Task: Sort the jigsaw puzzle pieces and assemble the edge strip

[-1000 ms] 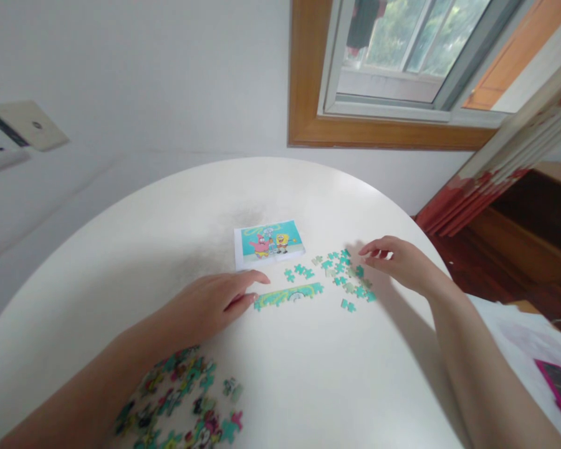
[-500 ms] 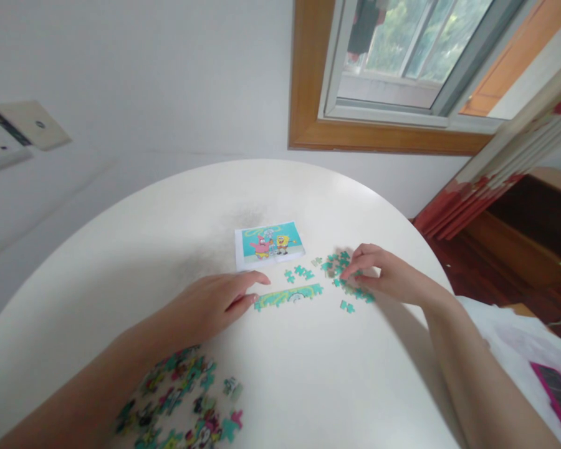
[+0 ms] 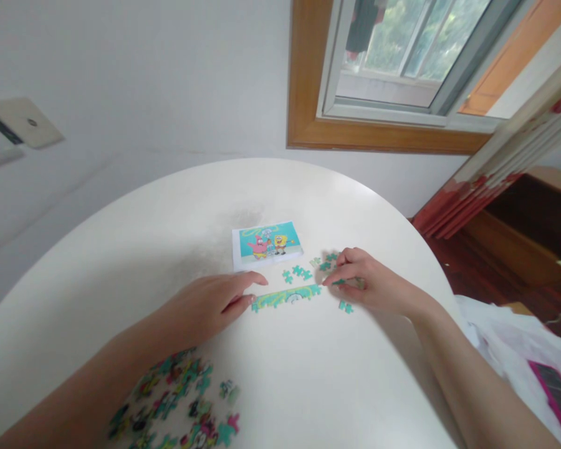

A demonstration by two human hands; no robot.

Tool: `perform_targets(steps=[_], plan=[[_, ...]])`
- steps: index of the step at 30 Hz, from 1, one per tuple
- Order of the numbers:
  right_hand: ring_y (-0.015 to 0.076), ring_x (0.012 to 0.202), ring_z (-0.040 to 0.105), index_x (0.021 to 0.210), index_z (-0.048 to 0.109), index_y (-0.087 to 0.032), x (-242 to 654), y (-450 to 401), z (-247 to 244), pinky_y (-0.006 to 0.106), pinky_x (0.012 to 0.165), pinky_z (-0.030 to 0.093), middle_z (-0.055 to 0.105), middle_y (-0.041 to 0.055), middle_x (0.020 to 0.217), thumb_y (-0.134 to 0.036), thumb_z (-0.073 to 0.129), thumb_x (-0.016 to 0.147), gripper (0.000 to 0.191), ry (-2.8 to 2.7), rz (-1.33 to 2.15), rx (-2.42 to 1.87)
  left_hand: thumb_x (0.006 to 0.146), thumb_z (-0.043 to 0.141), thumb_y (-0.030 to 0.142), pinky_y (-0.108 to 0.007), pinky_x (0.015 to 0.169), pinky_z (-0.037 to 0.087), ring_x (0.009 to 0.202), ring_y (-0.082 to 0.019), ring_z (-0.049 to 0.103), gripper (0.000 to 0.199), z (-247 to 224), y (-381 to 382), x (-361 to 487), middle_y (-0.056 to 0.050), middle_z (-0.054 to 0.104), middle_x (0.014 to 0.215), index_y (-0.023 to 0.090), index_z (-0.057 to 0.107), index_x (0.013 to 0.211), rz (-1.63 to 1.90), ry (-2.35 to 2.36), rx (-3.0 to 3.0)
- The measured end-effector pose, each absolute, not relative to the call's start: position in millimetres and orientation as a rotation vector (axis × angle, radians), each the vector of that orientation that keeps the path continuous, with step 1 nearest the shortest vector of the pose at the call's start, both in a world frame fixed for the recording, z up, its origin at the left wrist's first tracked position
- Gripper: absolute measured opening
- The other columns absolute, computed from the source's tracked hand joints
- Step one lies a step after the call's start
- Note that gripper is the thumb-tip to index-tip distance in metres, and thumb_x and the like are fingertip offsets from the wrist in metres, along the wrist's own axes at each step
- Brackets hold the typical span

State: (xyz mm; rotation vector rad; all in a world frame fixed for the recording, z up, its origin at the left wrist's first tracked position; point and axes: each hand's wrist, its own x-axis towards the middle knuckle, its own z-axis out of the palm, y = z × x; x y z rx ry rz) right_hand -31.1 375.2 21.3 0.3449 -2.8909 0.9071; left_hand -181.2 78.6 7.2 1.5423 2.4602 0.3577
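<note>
A joined strip of puzzle pieces [image 3: 287, 297], teal with yellow-green markings, lies flat on the table. My left hand [image 3: 217, 300] rests at its left end, thumb and forefinger apart and the thumb close to the strip's edge. At the right end is my right hand [image 3: 367, 280], its forefinger stretched out to the table beside the last joined piece and its thumb apart. Loose teal pieces [image 3: 328, 263] lie beyond and partly under this hand. A few more teal pieces [image 3: 298, 272] sit just above the strip, and a linked pair [image 3: 345, 307] lies below my right hand.
A cartoon picture card [image 3: 270, 242] lies behind the strip on the round white table [image 3: 299, 374]. Mixed puzzle pieces [image 3: 182, 399] are heaped at the near left, partly behind my left forearm. White plastic [image 3: 495, 337] and a pink-edged dark object [image 3: 555, 393] are at right.
My right hand has moved left from the loose teal pieces to the strip's right end. My left hand has stayed by the left end. The view has shifted slightly.
</note>
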Motion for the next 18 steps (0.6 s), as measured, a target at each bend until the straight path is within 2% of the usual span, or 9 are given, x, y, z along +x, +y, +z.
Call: perform_targets(steps=[4,9,13,18], plan=[[0.0186,0.089,0.056,0.1,0.077,-0.028,-30.9,374.9,21.2,0.034,0.08,0.051,0.057,0.0068,0.098,-0.009,0.06,0.081,0.031,-2.894,0.884,0.372,0.096,0.042,0.031,-0.029,0.076,0.047,0.068,-0.017,0.062,0.036,8.7,79.3,-180.5,-0.002,0.07,0.081,0.025,0.057,0.128,0.364,2.463,1.528],[0.0193,0.086,0.055,0.116,0.071,-0.026,-33.0,370.2,20.5,0.037,0.082,0.049,0.056,0.0067,0.094,-0.009,0.058,0.081,0.041,-2.887,0.801,0.294,0.096,0.042,0.031,-0.031,0.08,0.048,0.084,-0.019,0.067,0.036,8.9,79.4,-179.6,-0.005,0.073,0.105,0.024,0.058,0.127,0.425,2.453,1.524],[0.0223,0.097,0.056,0.119,0.067,-0.028,-35.5,367.8,22.1,0.039,0.086,0.048,0.056,0.0083,0.106,-0.005,0.053,0.08,0.047,-2.747,0.797,0.235,0.096,0.041,0.032,-0.032,0.082,0.049,0.089,-0.021,0.068,0.036,8.5,78.4,-179.9,-0.006,0.073,0.11,0.024,0.057,0.128,0.42,2.442,1.523],[0.0227,0.108,0.055,0.112,0.069,-0.029,-35.2,381.3,27.2,0.041,0.094,0.045,0.056,0.0069,0.11,-0.008,0.048,0.085,0.04,-2.37,0.821,0.005,0.096,0.043,0.032,-0.033,0.087,0.049,0.101,-0.023,0.067,0.035,7.6,78.3,-180.4,-0.006,0.071,0.118,0.025,0.057,0.127,0.457,2.43,1.532]])
